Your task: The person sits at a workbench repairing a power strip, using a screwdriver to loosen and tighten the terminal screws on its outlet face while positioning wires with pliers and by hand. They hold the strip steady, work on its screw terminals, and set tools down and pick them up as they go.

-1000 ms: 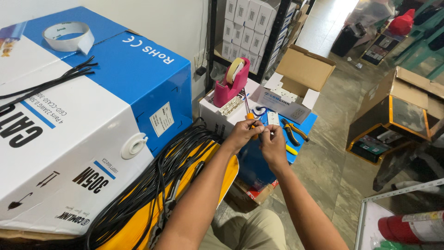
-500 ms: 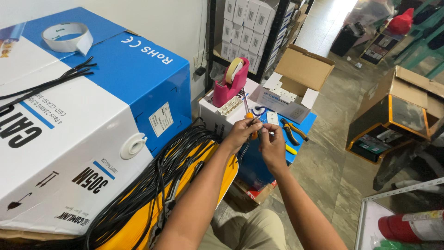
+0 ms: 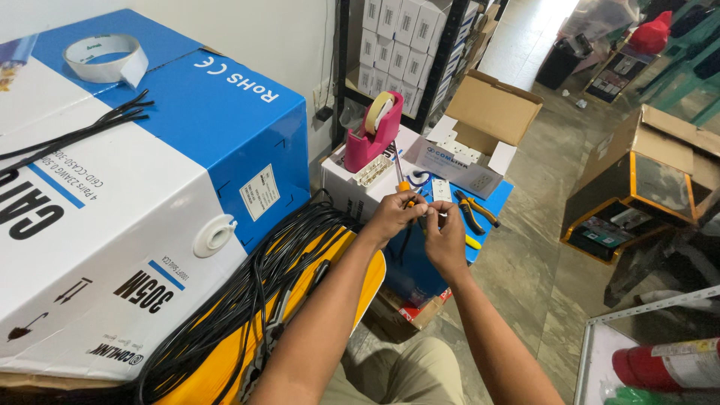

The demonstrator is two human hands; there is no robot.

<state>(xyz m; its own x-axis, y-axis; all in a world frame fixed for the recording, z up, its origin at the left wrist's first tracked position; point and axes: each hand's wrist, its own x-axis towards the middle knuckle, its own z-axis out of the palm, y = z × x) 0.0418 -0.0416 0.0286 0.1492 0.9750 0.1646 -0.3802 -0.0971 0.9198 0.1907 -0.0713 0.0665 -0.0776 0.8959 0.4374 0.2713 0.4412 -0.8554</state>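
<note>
Cable end, small, possibly with connector: pinched between left hand and right hand, just beside blue box; pliers lying on it.

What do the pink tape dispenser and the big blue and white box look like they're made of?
Pink tape dispenser: likely moulded plastic, from its smooth, even, slightly glossy colour. Big blue and white box: printed cardboard with a semi-gloss face; folded edges and a punched round opening suggest it.

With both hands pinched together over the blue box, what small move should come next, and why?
Probably ease the left hand and right hand slightly closer to the camera. Their fingertips meet on a small piece too hidden to identify, and the pliers lie just beyond on the blue box.
</note>
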